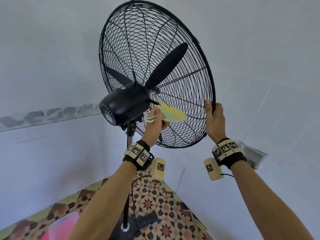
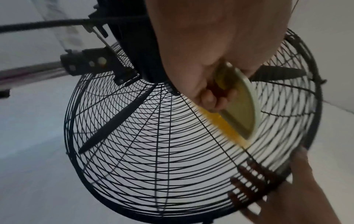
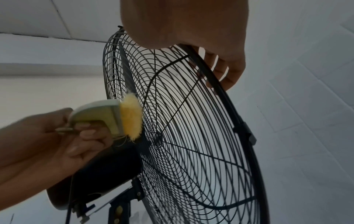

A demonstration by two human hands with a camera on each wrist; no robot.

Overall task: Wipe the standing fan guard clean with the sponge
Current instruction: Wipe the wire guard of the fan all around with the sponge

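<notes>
A black standing fan with a round wire guard is tilted up in front of me. My left hand grips a pale green sponge holder with a yellow pad, and the pad presses on the rear of the guard just right of the black motor housing. In the left wrist view the left hand holds the sponge against the wires. The right wrist view shows the sponge on the rear guard. My right hand grips the guard's rim at its lower right, fingers curled over the rim.
A chrome pole runs down to the fan's dark base on a patterned tile floor. Pale walls surround the fan. A black cord hangs by the pole. A pink object lies at the lower left.
</notes>
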